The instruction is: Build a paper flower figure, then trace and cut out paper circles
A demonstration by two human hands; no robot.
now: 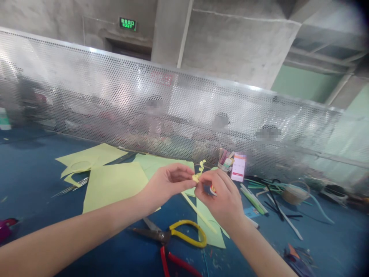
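Between the fingertips of both hands, above the table, is a small rolled piece of yellow paper [196, 178], with a curly strip [201, 166] sticking up from it. My left hand [170, 182] pinches it from the left with thumb and fingers. From the right, my right hand [221, 194] has its fingertips closed on the same piece. A small red, yellow and white object [213, 189] shows under the right fingers; its kind is unclear. Below the hands lie scissors [165, 237] with one yellow and one red handle, blades apart. Yellow-green paper sheets [115, 184] lie behind my left forearm.
A perforated metal screen [115, 96] closes off the back of the blue table [121, 254]. Nearby stand a cup of pens [225, 162] and a lit phone [238, 167]. Markers [254, 200], pipe cleaners [284, 215] and a small basket [295, 193] lie to the right.
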